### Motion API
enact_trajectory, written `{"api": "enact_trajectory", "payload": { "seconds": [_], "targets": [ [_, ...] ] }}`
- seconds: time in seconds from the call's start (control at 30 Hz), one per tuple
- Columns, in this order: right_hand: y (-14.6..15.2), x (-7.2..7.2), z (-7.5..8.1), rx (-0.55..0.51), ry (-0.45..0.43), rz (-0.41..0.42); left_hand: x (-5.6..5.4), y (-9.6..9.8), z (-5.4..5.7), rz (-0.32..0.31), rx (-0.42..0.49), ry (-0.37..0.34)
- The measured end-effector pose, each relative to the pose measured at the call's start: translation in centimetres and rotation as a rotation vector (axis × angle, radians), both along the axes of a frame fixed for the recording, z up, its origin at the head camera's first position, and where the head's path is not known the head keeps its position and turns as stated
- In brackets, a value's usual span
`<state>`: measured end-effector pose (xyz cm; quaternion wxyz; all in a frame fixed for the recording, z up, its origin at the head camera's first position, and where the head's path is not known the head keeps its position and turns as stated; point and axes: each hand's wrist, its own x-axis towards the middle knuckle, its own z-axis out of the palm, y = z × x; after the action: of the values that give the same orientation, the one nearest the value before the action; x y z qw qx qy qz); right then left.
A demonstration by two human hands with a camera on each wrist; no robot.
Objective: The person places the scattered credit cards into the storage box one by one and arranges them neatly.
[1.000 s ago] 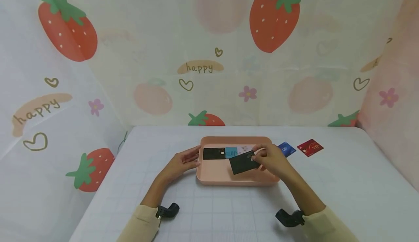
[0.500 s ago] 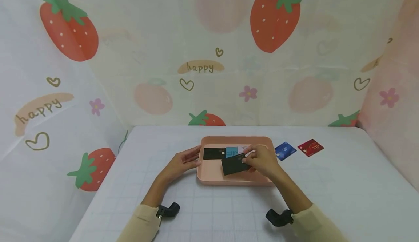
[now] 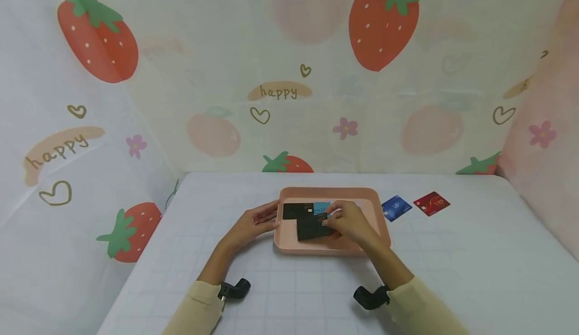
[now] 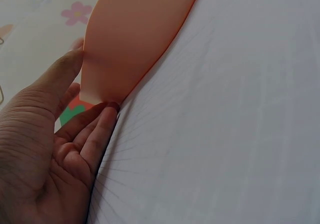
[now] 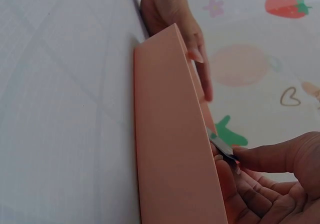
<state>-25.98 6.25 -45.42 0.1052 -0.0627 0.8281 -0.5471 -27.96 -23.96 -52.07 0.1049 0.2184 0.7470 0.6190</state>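
Head view: your right hand pinches a dark card by its right end, between thumb and fingers. The rest of the card sticks out left of your pinch, over the pink tray. It sits a little crooked. I can't tell if it touches the tray's floor. In the right wrist view, you see the card from its thin edge, just past the tray's wall.

Beyond your pinch and to its left, a black card lies in the tray. A pale blue card is right beside it, just past your pinching fingers. The dark card and your hand hide some of it.

Your left hand is well to the left of the pinch. It isn't grabbing; its fingers are mostly straight, and the tips touch the tray's left end. In the left wrist view, its thumb is up by the rim and some fingertips are down low on the wall.

Right of your pinch, outside the tray, a blue card lies on the white table, close to the tray. A red card is farther right, with a small gap between them. Way past both hands, there's a strawberry backdrop.
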Motion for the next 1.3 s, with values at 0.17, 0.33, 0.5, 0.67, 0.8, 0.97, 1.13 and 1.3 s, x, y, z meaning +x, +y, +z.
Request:
{"api": "enact_trajectory", "payload": {
  "seconds": [0.17,0.33,0.5,0.67,0.8,0.97,1.13,1.3],
  "targets": [
    [-0.8,-0.1,-0.1,-0.038,-0.023,0.014,-0.1,0.0,-0.1,-0.006,0.007,0.004],
    [-1.6,-0.2,-0.2,-0.091,-0.052,0.014,-0.1,0.0,-0.1,-0.006,0.001,0.009],
    [-2.2,-0.4,-0.5,-0.107,-0.078,0.006,-0.1,0.1,0.0,-0.006,-0.006,0.006],
    [-2.7,-0.6,-0.8,-0.103,-0.09,0.002,0.0,0.1,0.2,-0.012,0.005,0.006],
    [-3.0,-0.6,-0.9,-0.114,-0.106,-0.011,0.0,0.1,0.2,-0.023,0.027,0.001],
    [-3.2,-0.5,-1.1,-0.116,-0.095,-0.019,-0.1,0.1,0.0,-0.03,0.047,-0.006],
    [-3.3,-0.5,-1.4,-0.077,-0.064,-0.021,-0.2,0.0,-0.2,-0.023,0.034,-0.003],
    [-3.4,-0.4,-1.6,-0.043,-0.028,-0.002,-0.3,0.0,-0.3,-0.022,0.032,-0.001]
  ]
}}
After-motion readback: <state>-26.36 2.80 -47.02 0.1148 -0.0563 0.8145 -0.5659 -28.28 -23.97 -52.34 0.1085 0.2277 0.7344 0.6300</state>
